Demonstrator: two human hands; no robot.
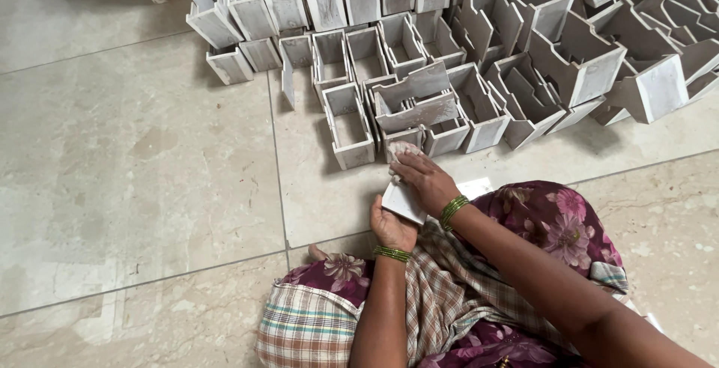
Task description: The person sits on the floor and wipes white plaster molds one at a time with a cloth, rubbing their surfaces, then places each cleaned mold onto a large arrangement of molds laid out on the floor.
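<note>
On lap: left hand [391,227] grips white box [402,202]; right hand [424,179] clenches cloth [402,148], wiping it. Step judged mid-wipe; next needs box turned.

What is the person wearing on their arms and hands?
Both arms are bare, with no sleeves showing and no gloves. The left hand has a band of thin green bangles at the wrist, and the right hand has a matching stack of green bangles at its wrist. No rings or watch can be made out.
</note>
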